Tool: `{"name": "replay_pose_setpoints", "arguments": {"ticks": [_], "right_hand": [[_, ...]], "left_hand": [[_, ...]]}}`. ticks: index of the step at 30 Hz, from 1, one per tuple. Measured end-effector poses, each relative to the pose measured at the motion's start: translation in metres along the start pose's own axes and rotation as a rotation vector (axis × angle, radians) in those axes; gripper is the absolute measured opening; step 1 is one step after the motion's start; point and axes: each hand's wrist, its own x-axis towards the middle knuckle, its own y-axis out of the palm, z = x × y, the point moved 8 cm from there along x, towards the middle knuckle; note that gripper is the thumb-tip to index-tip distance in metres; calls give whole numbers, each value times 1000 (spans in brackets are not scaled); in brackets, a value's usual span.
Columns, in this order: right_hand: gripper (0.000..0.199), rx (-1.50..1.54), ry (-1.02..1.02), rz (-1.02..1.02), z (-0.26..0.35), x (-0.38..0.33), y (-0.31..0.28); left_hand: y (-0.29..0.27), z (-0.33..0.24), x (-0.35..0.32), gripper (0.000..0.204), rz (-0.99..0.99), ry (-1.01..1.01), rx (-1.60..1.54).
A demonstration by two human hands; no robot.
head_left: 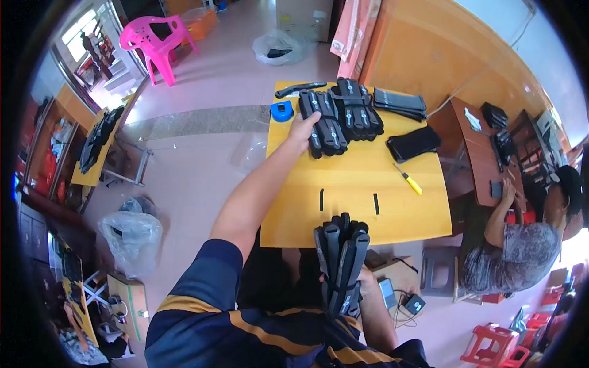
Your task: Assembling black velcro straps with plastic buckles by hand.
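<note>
My left hand (302, 132) reaches forward over the yellow table and grips the left edge of a banded bundle of black folded straps (324, 122), thumb on top and the other fingers mostly hidden. Against it on the right lies a second banded bundle of black straps (356, 110). Close to my body, below the table's near edge, my right hand (366, 282) is closed around another bundle of black straps (341, 264). That bundle stands upright, its rounded ends up and a dark band around its lower part. Most of my right hand's fingers are behind it.
On the yellow table (288, 214) lie a blue tape measure (281, 111), a single black strap (300, 89), grey-black strips (400, 103), black fabric pieces (414, 143), a yellow-handled screwdriver (410, 180) and two dark tape marks. A co-worker (521, 251) sits at right beside a brown desk (475, 147).
</note>
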Motion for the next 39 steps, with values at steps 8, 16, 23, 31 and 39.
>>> {"name": "replay_pose_setpoints", "arguments": {"ticks": [8, 16, 23, 31, 39], "right_hand": [[63, -11, -4, 7, -12, 6, -3], [61, -16, 42, 13, -10, 15, 9], [51, -78, 33, 27, 5, 25, 25], [47, -212, -2, 140, 5, 48, 81], [69, -581, -205, 31, -33, 72, 127]], "left_hand": [[6, -34, 2, 77, -256, 207, 1134], [45, -38, -109, 78, 100, 586, 1669], [30, -58, -131, 56, 90, 620, 1526], [-31, -100, -311, 50, 242, 142, 768], [-70, -86, -481, 114, -144, 169, 414]]}}
